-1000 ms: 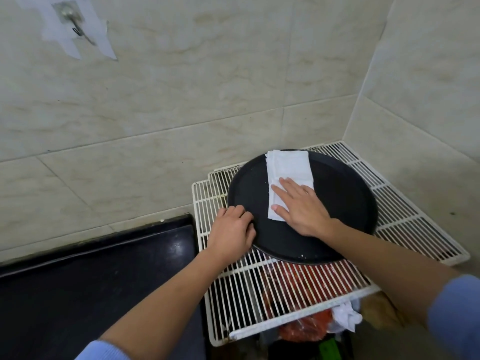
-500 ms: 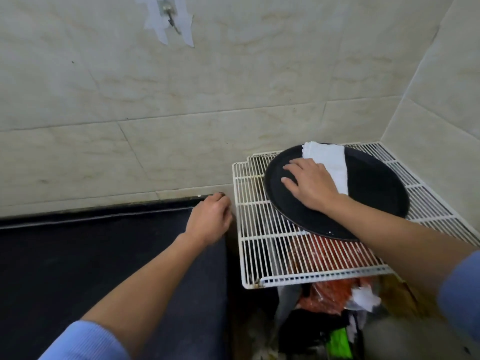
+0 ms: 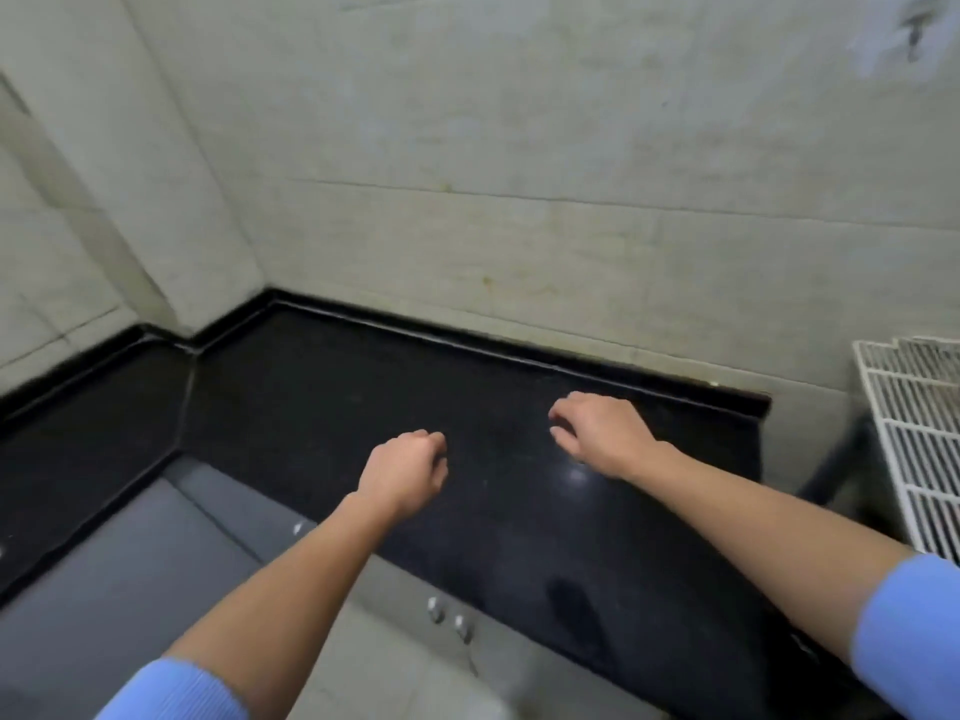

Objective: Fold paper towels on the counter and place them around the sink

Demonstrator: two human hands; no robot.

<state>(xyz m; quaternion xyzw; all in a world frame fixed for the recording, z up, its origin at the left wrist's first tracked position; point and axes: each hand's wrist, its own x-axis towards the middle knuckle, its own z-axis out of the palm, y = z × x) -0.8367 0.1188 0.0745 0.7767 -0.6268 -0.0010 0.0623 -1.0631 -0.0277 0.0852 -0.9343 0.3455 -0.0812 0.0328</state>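
Both hands hover over the black stone counter (image 3: 322, 407). My left hand (image 3: 408, 467) is near the counter's front edge, its fingers curled in loosely and holding nothing. My right hand (image 3: 597, 431) is farther back and to the right, palm down, fingers bent and apart, also holding nothing. No paper towel is in view. A grey recessed surface (image 3: 130, 553) lies at the lower left below the counter edge; I cannot tell whether it is the sink. The frame is blurred.
The white wire rack (image 3: 919, 439) shows only at the right edge, past the counter's end. Tiled walls stand behind and to the left, meeting in a corner. Two small metal knobs (image 3: 449, 618) sit on the pale front below the counter.
My view has swung left, from the rack to the counter. My right hand left the folded towel on the black tray, both now out of view. Both hands moved over the counter.
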